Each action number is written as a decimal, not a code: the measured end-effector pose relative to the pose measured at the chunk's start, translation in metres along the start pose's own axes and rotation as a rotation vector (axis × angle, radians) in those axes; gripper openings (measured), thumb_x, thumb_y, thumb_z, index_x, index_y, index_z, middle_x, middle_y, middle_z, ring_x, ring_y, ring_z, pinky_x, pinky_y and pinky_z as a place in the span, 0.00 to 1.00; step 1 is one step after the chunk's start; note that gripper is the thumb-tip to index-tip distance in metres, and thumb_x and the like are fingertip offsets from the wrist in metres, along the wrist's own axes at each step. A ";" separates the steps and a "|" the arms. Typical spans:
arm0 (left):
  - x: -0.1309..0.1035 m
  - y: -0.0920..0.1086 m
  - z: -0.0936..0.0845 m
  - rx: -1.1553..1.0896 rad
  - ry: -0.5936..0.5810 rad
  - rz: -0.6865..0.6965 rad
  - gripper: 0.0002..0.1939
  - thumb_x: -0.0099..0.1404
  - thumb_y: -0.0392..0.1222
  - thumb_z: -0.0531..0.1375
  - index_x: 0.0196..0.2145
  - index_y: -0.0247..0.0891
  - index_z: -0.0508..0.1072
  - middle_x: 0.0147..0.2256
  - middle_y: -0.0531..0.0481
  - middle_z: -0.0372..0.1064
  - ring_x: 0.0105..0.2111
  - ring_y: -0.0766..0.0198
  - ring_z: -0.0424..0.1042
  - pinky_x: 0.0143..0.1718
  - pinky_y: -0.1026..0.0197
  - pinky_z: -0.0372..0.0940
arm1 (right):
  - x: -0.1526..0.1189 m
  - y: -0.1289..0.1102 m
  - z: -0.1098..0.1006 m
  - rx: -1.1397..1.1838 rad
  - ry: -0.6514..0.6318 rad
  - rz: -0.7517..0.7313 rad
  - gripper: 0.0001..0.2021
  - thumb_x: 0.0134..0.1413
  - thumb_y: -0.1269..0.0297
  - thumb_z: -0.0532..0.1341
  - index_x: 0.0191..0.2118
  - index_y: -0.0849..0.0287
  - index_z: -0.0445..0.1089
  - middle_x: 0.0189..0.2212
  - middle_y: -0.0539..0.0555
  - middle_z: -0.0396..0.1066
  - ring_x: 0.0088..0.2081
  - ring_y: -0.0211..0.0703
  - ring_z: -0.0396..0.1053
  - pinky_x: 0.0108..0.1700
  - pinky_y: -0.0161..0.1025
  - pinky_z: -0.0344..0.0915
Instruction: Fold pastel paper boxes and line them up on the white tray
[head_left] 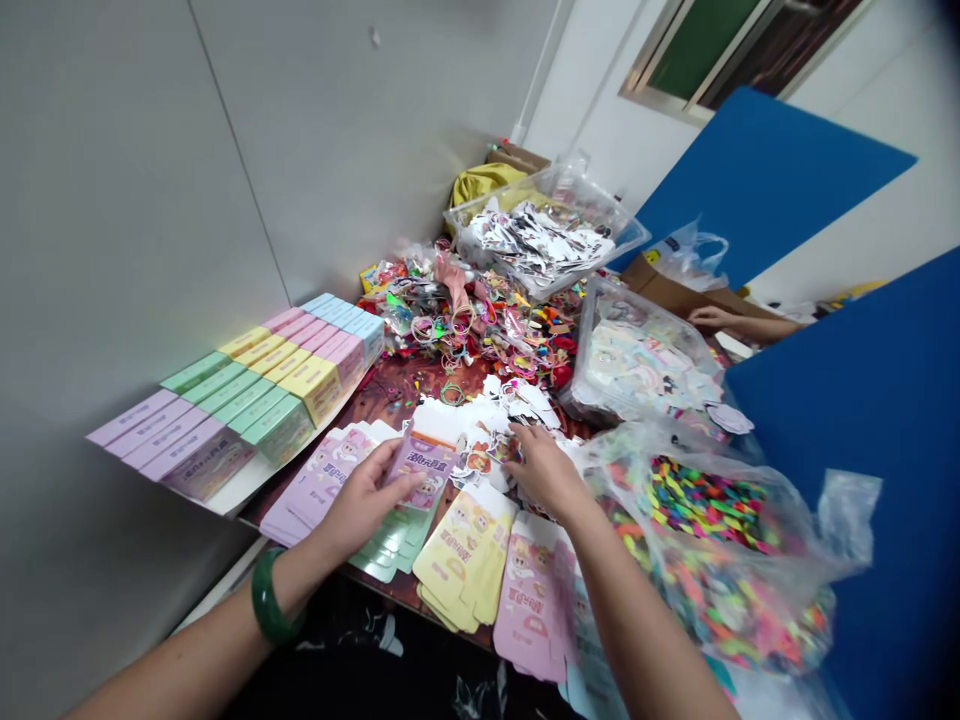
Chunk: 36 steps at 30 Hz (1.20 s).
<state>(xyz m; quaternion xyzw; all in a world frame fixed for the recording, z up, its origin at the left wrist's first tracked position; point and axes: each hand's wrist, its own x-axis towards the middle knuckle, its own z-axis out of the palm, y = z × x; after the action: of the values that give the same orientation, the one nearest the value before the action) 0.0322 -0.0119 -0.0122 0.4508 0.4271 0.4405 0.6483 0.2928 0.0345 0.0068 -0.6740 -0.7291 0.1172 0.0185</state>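
In the head view my left hand [371, 505] is closed around a small purple carton [424, 468] printed with cartoon figures, its top end open. My right hand [546, 468] reaches over a pile of cut-out paper stickers [480, 425], thumb and fingers apart and touching the pile; I see nothing held in it. Flat cartons lie fanned along the table's near edge: purple ones [330, 475], green ones [386, 548], yellow ones [465, 560] and pink ones [529, 600]. Part of a blue stack [589, 640] shows beneath my right forearm.
Rows of filled coloured boxes [255, 390] stand on a board at the left. Behind the stickers lies a heap of hair ties and trinkets [480, 310]. Clear bins [540, 240] hold paper cut-outs. A plastic bag of colourful pieces [720, 540] sits right, by blue panels [847, 440]. Another person's hand [712, 317] shows.
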 end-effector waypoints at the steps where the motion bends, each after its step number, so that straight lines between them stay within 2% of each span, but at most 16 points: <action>1: 0.000 -0.002 0.000 0.007 -0.005 -0.003 0.25 0.58 0.47 0.62 0.51 0.36 0.64 0.49 0.43 0.70 0.49 0.52 0.70 0.50 0.52 0.65 | 0.000 -0.002 0.006 -0.047 0.004 0.003 0.25 0.48 0.66 0.61 0.55 0.60 0.62 0.48 0.63 0.65 0.49 0.53 0.64 0.45 0.41 0.61; 4: -0.001 -0.008 0.001 0.050 -0.030 0.002 0.24 0.59 0.46 0.61 0.51 0.37 0.64 0.50 0.44 0.69 0.50 0.53 0.68 0.51 0.53 0.64 | -0.001 -0.005 0.016 -0.087 0.049 -0.013 0.19 0.51 0.68 0.58 0.51 0.59 0.65 0.47 0.61 0.65 0.47 0.51 0.65 0.43 0.39 0.61; 7: -0.001 -0.014 0.001 0.087 -0.041 0.007 0.23 0.60 0.46 0.61 0.52 0.38 0.64 0.51 0.45 0.69 0.51 0.54 0.67 0.53 0.54 0.62 | -0.001 -0.001 0.013 0.022 0.132 -0.024 0.10 0.54 0.71 0.54 0.39 0.59 0.71 0.39 0.58 0.69 0.41 0.46 0.67 0.41 0.38 0.61; 9: 0.000 -0.015 0.001 0.121 -0.041 0.014 0.23 0.60 0.46 0.60 0.52 0.38 0.65 0.51 0.45 0.68 0.51 0.54 0.67 0.53 0.55 0.62 | -0.003 0.004 0.005 0.194 0.196 -0.003 0.08 0.54 0.70 0.54 0.33 0.59 0.71 0.33 0.55 0.71 0.37 0.44 0.67 0.39 0.37 0.60; 13: 0.000 -0.016 0.007 0.251 -0.065 0.052 0.20 0.61 0.45 0.59 0.51 0.40 0.66 0.48 0.47 0.70 0.49 0.55 0.68 0.52 0.56 0.61 | -0.018 -0.004 -0.018 0.671 0.347 0.047 0.07 0.52 0.60 0.60 0.31 0.57 0.70 0.24 0.49 0.68 0.26 0.40 0.64 0.30 0.36 0.59; 15: 0.000 -0.017 0.014 0.269 -0.092 0.067 0.19 0.61 0.44 0.59 0.50 0.41 0.66 0.47 0.49 0.70 0.48 0.56 0.68 0.51 0.57 0.62 | -0.027 -0.018 -0.028 0.832 0.403 0.001 0.08 0.51 0.58 0.61 0.30 0.57 0.69 0.26 0.50 0.69 0.28 0.40 0.66 0.29 0.36 0.60; 17: 0.000 -0.018 0.022 0.223 -0.107 0.065 0.19 0.61 0.44 0.60 0.50 0.41 0.66 0.47 0.49 0.70 0.48 0.57 0.69 0.51 0.57 0.62 | -0.033 -0.034 -0.032 0.885 0.429 -0.089 0.06 0.50 0.60 0.62 0.28 0.56 0.69 0.32 0.53 0.70 0.35 0.42 0.68 0.34 0.37 0.62; 19: 0.000 -0.021 0.029 0.155 -0.113 0.050 0.20 0.61 0.44 0.60 0.51 0.40 0.66 0.48 0.48 0.70 0.48 0.56 0.69 0.51 0.57 0.63 | -0.038 -0.048 -0.030 0.831 0.400 -0.162 0.06 0.50 0.63 0.63 0.26 0.56 0.70 0.38 0.54 0.70 0.42 0.45 0.67 0.42 0.40 0.63; 21: 0.001 -0.022 0.033 0.111 -0.112 0.042 0.21 0.60 0.43 0.61 0.51 0.39 0.66 0.48 0.46 0.70 0.48 0.55 0.69 0.51 0.56 0.63 | -0.041 -0.057 -0.027 0.730 0.313 -0.205 0.04 0.50 0.63 0.63 0.27 0.55 0.72 0.42 0.55 0.70 0.46 0.46 0.66 0.48 0.44 0.61; 24: -0.001 -0.021 0.034 0.087 -0.123 0.012 0.22 0.59 0.44 0.62 0.50 0.39 0.66 0.48 0.46 0.70 0.48 0.53 0.69 0.51 0.54 0.64 | -0.047 -0.053 -0.033 0.642 0.247 -0.251 0.06 0.50 0.61 0.63 0.35 0.53 0.74 0.47 0.55 0.69 0.50 0.47 0.65 0.51 0.45 0.60; 27: -0.003 -0.015 0.030 0.098 -0.070 -0.077 0.24 0.57 0.48 0.62 0.50 0.39 0.66 0.49 0.45 0.70 0.49 0.52 0.70 0.51 0.52 0.64 | -0.050 -0.017 -0.056 0.541 0.396 -0.144 0.09 0.53 0.60 0.60 0.37 0.55 0.73 0.41 0.56 0.72 0.43 0.45 0.69 0.41 0.39 0.64; 29: -0.002 -0.012 0.026 0.116 -0.021 -0.128 0.27 0.55 0.51 0.63 0.50 0.38 0.66 0.49 0.44 0.71 0.49 0.50 0.70 0.51 0.50 0.64 | -0.051 0.026 -0.074 0.333 0.510 0.079 0.08 0.53 0.63 0.57 0.32 0.58 0.73 0.33 0.55 0.73 0.35 0.44 0.69 0.36 0.38 0.63; 30: -0.001 -0.011 0.023 0.128 -0.004 -0.142 0.29 0.53 0.52 0.64 0.50 0.38 0.66 0.49 0.43 0.71 0.49 0.49 0.70 0.51 0.50 0.65 | -0.053 0.051 -0.081 0.204 0.527 0.226 0.08 0.51 0.65 0.57 0.30 0.58 0.73 0.29 0.56 0.72 0.33 0.45 0.69 0.35 0.38 0.61; 31: 0.001 -0.011 0.021 0.139 0.011 -0.148 0.30 0.52 0.53 0.65 0.50 0.38 0.66 0.50 0.43 0.70 0.49 0.48 0.70 0.52 0.49 0.65 | -0.055 0.077 -0.086 0.088 0.506 0.385 0.07 0.48 0.67 0.58 0.26 0.59 0.73 0.27 0.56 0.72 0.31 0.45 0.68 0.34 0.39 0.60; 33: 0.003 -0.013 0.019 0.153 0.026 -0.156 0.32 0.49 0.54 0.66 0.49 0.38 0.67 0.50 0.43 0.70 0.50 0.47 0.69 0.52 0.50 0.65 | -0.059 0.124 -0.090 0.035 0.320 0.630 0.07 0.40 0.73 0.59 0.17 0.60 0.68 0.17 0.55 0.67 0.26 0.44 0.66 0.30 0.38 0.57; 36: 0.005 -0.021 0.018 0.153 0.029 -0.178 0.33 0.48 0.55 0.67 0.50 0.39 0.67 0.50 0.44 0.71 0.49 0.47 0.70 0.51 0.51 0.66 | -0.064 0.168 -0.080 0.087 0.256 0.673 0.10 0.32 0.76 0.60 0.10 0.60 0.62 0.10 0.51 0.60 0.19 0.39 0.61 0.26 0.37 0.54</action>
<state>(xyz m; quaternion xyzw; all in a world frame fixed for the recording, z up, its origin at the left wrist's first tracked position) 0.0543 -0.0155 -0.0287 0.4527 0.5071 0.3539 0.6424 0.4775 -0.0059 0.0600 -0.8840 -0.4527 0.0625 0.0986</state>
